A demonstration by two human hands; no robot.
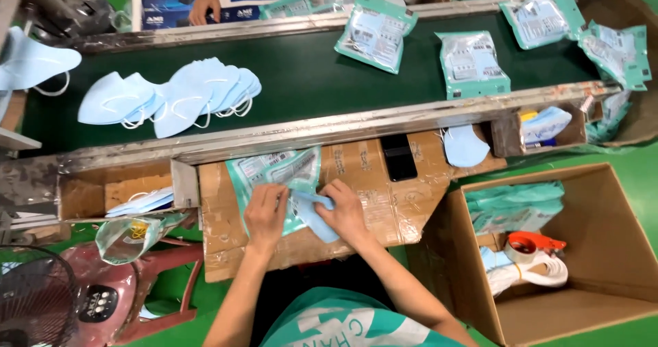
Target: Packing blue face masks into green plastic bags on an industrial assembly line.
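Bare green belt [301, 80] between mask pile [185, 97] and 2 sealed packets [377, 32], metal rail [329, 129] in front.

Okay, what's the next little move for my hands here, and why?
Probably slide the blue mask further into the teal pouch: the right hand holds it at the pouch's mouth, while the left hand pins the pouch on the cardboard.

masks [171, 97] lie on the belt [308, 80] behind the cardboard [370, 203], box [582, 251] to its right

Four sealed pouches [375, 32] on belt, two cardboard boxes [603, 203]
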